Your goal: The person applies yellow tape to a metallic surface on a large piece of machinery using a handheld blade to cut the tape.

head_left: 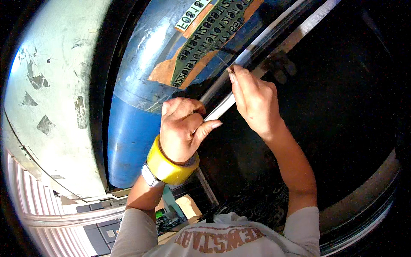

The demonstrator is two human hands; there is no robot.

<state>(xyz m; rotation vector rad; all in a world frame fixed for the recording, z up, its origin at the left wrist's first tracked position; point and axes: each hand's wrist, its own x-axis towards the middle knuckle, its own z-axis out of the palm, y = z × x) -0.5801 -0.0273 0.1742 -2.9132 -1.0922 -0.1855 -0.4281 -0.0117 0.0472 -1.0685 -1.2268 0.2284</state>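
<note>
A straight, pale, narrow rail (220, 107) slanted between the two hands, running from beside the left hand (182, 128) up and to the right, past the right hand (257, 103). The right hand's thumb and fingertips were pinched together, with a fine, pale strand (224, 61) at their tips, slanting toward the blue surface. The left hand's fingers were curled in at the rail's lower end with the thumb stretched out; whether they gripped it could not be told.

A thick yellow roll of tape (171, 169) circled the left wrist, just above a white, square-faced watch (148, 174). Beyond the rail curved a glossy blue metal cylinder (132, 132), bearing a dark green patch with black stencilled characters (184, 64), bordered by orange-brown material (162, 73), and a white label (192, 15) near the top. Farther left, past a black band (107, 85), stood a scuffed, off-white curved body (51, 94). At the bottom lay the wearer's pale T-shirt (231, 240).
</note>
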